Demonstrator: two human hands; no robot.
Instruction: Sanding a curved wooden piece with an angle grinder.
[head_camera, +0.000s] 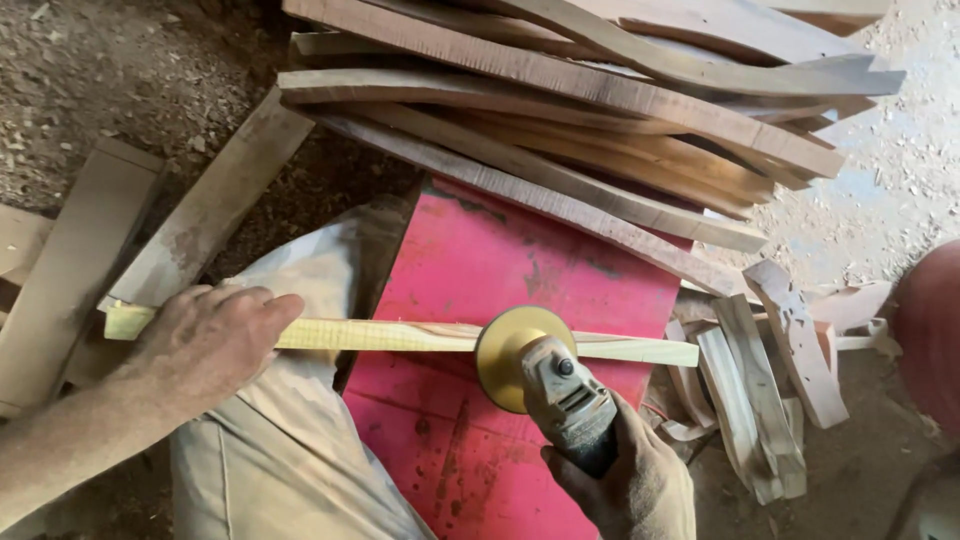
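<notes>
A long, thin, pale yellow wooden strip lies across a red board. My left hand presses down on the strip near its left end. My right hand grips a grey angle grinder at the lower middle. The grinder's yellow sanding disc rests against the strip, right of its middle, and hides a short part of it.
A pile of curved wooden slats lies beyond the red board. Shorter shaped wood pieces are heaped at the right. Planks lean at the left. My trouser leg is below the strip. Sawdust covers the ground.
</notes>
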